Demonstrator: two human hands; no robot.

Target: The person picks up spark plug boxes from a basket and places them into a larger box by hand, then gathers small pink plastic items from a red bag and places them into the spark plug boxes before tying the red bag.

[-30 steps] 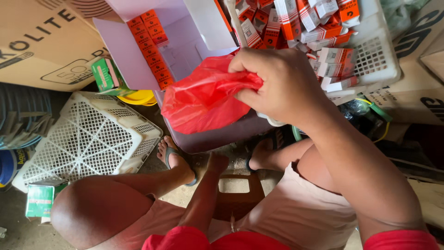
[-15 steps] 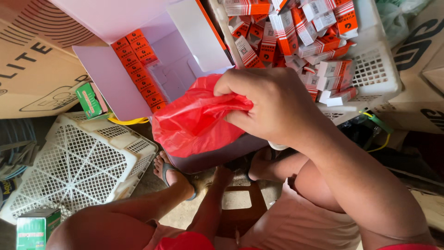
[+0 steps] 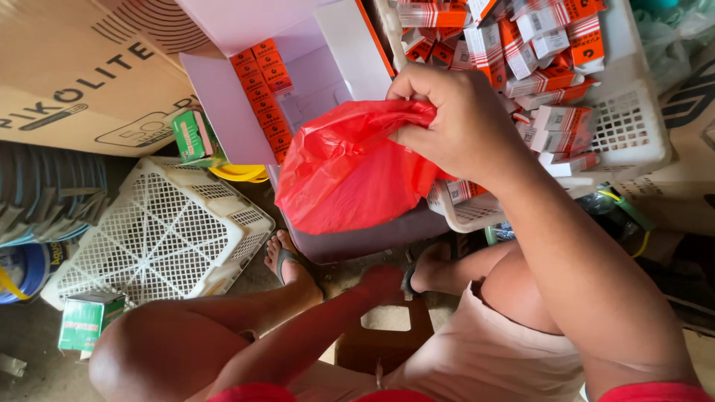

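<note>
My right hand (image 3: 465, 126) is shut on the bunched top of a red plastic bag (image 3: 350, 175), which hangs in front of an open pale purple carton (image 3: 223, 112). A column of small orange boxes (image 3: 264, 85) stands inside that carton. Just beyond my right hand a white plastic basket (image 3: 633, 123) holds several orange-and-white striped packets (image 3: 551, 45). My left hand (image 3: 383, 284) is low between my knees, by a brown stool (image 3: 387, 342); its fingers are tinted red and hard to make out.
An upturned white lattice basket (image 3: 160, 231) lies on the floor at left, with a green box (image 3: 86, 320) near it and another green box (image 3: 195, 135) behind. A large brown cardboard carton (image 3: 82, 74) stands at top left. My sandalled feet (image 3: 287, 260) rest by the purple carton.
My right hand keeps hold of the red bag and has lifted it slightly, nearer the white basket. The view has shifted a little. My left hand stays low.
</note>
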